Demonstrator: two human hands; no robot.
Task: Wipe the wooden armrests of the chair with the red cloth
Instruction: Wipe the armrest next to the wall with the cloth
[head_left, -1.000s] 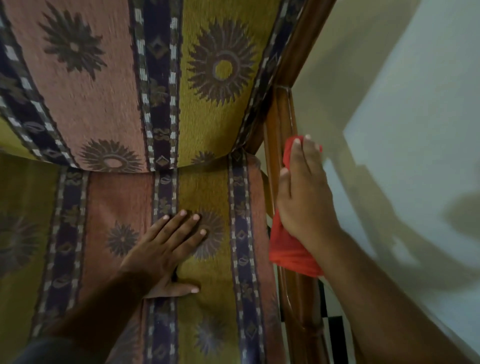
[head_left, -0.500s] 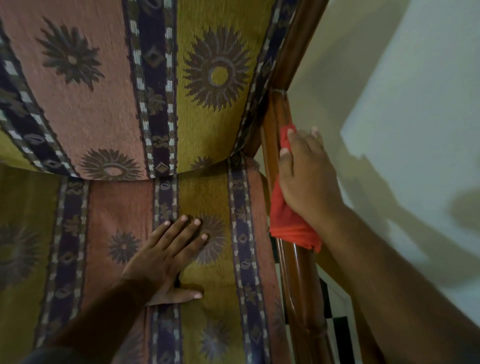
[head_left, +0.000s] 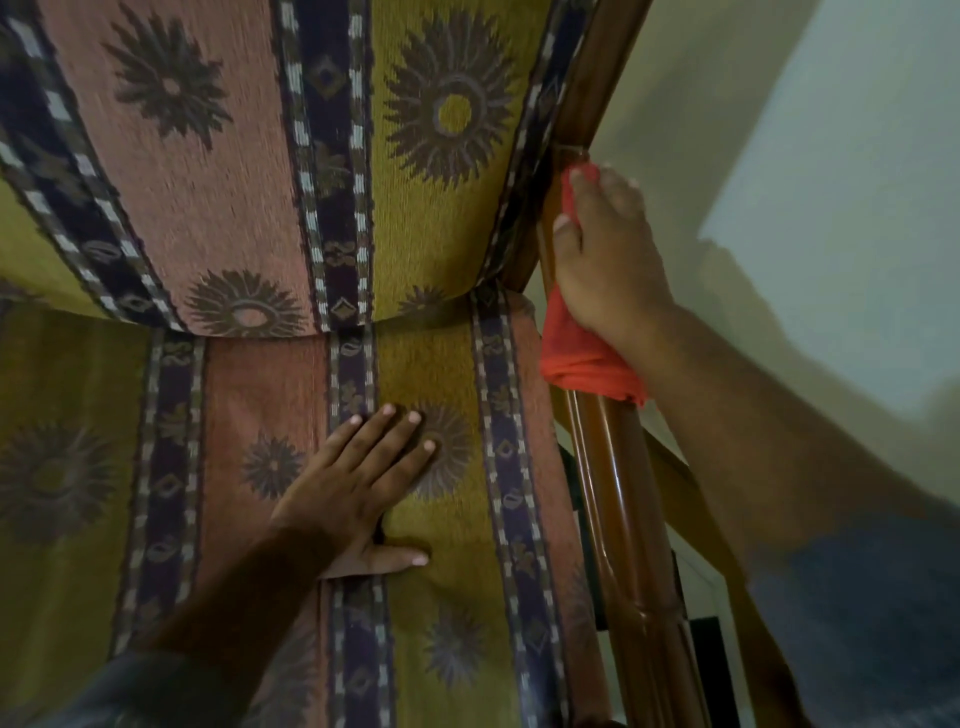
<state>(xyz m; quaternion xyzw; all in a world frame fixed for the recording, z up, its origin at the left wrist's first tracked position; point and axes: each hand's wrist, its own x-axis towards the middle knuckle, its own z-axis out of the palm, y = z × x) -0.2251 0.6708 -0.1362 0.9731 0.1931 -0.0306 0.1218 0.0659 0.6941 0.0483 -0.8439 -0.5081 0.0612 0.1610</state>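
The glossy brown wooden armrest runs along the right side of the chair, from the backrest post down toward me. My right hand presses the red cloth onto the armrest's far end, right where it meets the backrest frame. The cloth wraps over the wood and bunches out below my palm. My left hand lies flat with fingers spread on the patterned seat cushion. The other armrest is out of view.
The backrest cushion with sunflower pattern fills the upper left. A pale wall stands close on the right of the armrest. A dark-and-light tiled floor shows below the armrest.
My right hand has slid the red cloth up the armrest toward the backrest post. My left hand stays flat on the seat.
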